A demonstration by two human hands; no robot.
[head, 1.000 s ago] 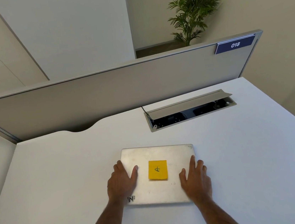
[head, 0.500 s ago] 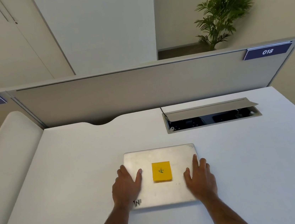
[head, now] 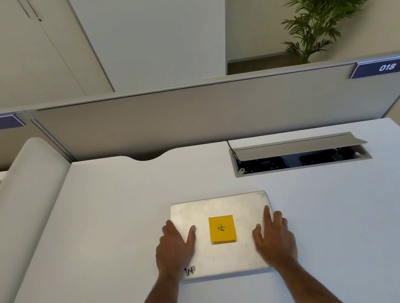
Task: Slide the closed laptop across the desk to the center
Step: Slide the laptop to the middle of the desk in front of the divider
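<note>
A closed silver laptop [head: 219, 205] lies flat on the white desk [head: 99, 239], near its front edge and about midway across its width. A yellow sticky note [head: 222, 229] is stuck on the middle of the lid. My left hand [head: 174, 250] lies flat on the lid's left part, fingers over the left edge and thumb pointing toward the note. My right hand [head: 274, 239] presses the lid's right part, its outer fingers hanging over the right edge. A small sticker shows at the lid's near left corner.
An open cable box [head: 300, 158] with a raised grey flap is sunk in the desk at the back right. A grey partition [head: 189, 117] closes off the far edge. A white rounded divider [head: 20, 211] borders the desk's left side. A plant [head: 327, 4] stands beyond.
With both hands on it, the laptop has slid leftward over the desk, away from the cable box. The view has swung left, bringing the left divider and the 017 sign into sight.
</note>
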